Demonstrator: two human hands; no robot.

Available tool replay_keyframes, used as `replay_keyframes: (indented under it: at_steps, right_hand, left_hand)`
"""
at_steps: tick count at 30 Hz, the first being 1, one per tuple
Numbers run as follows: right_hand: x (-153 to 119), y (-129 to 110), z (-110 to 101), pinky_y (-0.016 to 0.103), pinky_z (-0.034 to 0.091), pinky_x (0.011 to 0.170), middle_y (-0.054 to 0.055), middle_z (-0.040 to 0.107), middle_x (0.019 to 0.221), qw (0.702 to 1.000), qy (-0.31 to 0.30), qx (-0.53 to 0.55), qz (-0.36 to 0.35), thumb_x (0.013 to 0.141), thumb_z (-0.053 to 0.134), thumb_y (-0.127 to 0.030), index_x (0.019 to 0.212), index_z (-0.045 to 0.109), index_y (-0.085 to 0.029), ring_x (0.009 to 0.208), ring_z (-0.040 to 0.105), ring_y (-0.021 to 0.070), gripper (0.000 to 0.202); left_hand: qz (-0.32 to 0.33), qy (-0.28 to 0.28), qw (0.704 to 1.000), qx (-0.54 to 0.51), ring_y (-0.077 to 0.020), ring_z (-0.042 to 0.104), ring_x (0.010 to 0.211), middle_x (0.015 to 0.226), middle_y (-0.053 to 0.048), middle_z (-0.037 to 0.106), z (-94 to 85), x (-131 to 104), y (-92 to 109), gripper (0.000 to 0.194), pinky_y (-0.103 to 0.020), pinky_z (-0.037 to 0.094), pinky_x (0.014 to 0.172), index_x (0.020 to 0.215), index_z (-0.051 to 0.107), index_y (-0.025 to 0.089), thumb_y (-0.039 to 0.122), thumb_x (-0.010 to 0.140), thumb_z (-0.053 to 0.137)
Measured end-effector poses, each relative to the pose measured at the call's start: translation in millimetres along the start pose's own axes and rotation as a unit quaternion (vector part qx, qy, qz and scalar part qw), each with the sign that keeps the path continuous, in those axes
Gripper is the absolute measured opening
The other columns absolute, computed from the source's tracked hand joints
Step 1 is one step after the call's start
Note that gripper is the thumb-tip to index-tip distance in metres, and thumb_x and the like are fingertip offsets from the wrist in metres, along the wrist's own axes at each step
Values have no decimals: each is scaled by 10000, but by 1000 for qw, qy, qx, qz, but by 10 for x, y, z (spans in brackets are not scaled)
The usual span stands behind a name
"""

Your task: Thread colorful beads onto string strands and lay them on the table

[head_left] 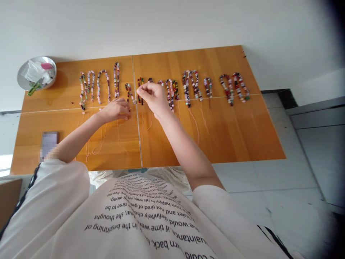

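My right hand is raised over the table's middle seam, thumb and forefinger pinched together. Whatever the pinch holds is too small to make out. Close by its fingertips lies a dark bead strand. My left hand rests low over the wood, fingers loosely curved and apart, with nothing visible in them. Just beyond its fingertips is a short strand of mixed beads. A tall looped strand lies behind that hand. My right hand and wrist partly cover several strands in the middle.
More bead strands, such as a red and dark one, lie in a row across the wooden table. Thin orange threads trail toward me. A metal bowl with plastic bags stands at the back left; a phone-like, blurred object lies front left.
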State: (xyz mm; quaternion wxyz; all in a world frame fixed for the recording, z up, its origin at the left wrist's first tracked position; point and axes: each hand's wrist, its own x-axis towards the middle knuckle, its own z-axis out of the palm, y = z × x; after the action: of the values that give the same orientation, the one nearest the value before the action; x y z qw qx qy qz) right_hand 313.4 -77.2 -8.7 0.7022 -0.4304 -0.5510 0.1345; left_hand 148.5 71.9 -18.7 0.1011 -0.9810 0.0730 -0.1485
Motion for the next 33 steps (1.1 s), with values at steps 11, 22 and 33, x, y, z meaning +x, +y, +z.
replay_keyframes:
  at_steps: [11,22,33]
  right_hand:
    - [-88,11,55,260,429,650,-4,577,700,998,-22,19,56,712,771,-604,733,643,-176,669,510,106,448]
    - [287,-221,-60,256,425,645,-29,522,674,998,-16,-55,-34,813,710,-562,787,649,-178,646,491,89,390]
    - [214,-737,-91,280,488,757,-41,544,682,994,-44,-58,-78,839,677,-544,799,649,-159,714,555,85,388]
  left_hand:
    - [-45,22,997,55,-284,525,934,965,-169,658,127,-27,258,405,-436,425,801,947,649,156,303,1015,278]
    - [-128,261,949,-120,-253,543,955,926,-97,565,-647,395,69,463,-493,430,997,895,533,232,617,967,285]
    - [-126,296,895,-308,-155,586,813,808,-24,518,-1079,531,615,356,-358,491,832,849,512,202,548,932,497]
